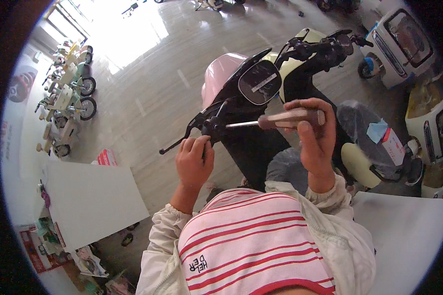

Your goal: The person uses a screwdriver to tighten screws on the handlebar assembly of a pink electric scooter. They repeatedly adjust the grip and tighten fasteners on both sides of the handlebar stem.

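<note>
My right hand (315,132) is closed around the brown handle of a screwdriver (291,118). Its metal shaft points left, and the tip meets the black switch housing (212,129) on the handlebar of a pink scooter (221,73). With fingers curled, my left hand (196,158) grips the handlebar end beside that housing. A black brake lever (174,142) sticks out to the left of it. Above the screwdriver is a dark rear-view mirror (259,82) with a pale strip across it. The screw under the tip is too small to see.
A pale yellow scooter (307,37) stands close on the right. A red and white box (394,147) and blue cloth (377,131) lie on a wrapped seat. White tables (93,201) flank me; small bikes (69,93) line the far left, white vehicles (403,44) the right.
</note>
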`<state>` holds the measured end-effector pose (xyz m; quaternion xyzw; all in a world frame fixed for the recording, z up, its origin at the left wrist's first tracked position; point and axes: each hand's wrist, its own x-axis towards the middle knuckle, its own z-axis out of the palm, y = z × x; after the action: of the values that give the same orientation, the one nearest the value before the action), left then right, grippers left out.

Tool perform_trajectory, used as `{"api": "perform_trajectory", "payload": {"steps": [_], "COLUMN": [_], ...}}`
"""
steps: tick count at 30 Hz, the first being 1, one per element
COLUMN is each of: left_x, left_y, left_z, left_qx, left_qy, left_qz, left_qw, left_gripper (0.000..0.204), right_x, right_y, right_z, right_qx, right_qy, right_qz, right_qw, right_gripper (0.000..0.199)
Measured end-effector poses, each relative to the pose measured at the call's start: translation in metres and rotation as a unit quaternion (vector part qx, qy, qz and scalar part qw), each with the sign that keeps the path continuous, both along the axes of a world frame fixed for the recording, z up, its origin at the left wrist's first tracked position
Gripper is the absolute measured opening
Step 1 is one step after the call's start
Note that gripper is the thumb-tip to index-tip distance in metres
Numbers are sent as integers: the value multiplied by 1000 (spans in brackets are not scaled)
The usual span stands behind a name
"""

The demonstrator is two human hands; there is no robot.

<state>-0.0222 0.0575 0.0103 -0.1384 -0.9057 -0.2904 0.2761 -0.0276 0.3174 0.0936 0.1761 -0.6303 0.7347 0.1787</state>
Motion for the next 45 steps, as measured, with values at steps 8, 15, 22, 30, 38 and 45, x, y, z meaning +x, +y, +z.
{"api": "perform_trajectory", "payload": {"steps": [8,15,22,30,38,45], "left_x": [0,3,0,-1,-6,-4], "left_y": [-4,-13,-16,-19,-19,-20], "left_z": [-4,-2,-4,-4,-7,-9], "left_qx": [35,58,90,102,116,131], "left_qy": [7,-61,-52,-54,-28,-61], "left_qz": [-26,-89,-118,-133,-143,-150], "left_qw": [999,992,988,984,982,978], "left_gripper": [12,16,13,12,10,11], "right_x": [-27,-51,-56,-57,-69,-71], "right_y": [-37,-77,-100,-106,-119,-138], "right_z": [19,31,37,39,66,61], "right_qx": [124,209,274,321,402,423], "right_qy": [54,56,50,67,42,131], "right_qz": [66,66,72,58,156,90], "right_qw": [989,974,958,943,901,892], "right_gripper": [38,32,31,32,34,36]}}
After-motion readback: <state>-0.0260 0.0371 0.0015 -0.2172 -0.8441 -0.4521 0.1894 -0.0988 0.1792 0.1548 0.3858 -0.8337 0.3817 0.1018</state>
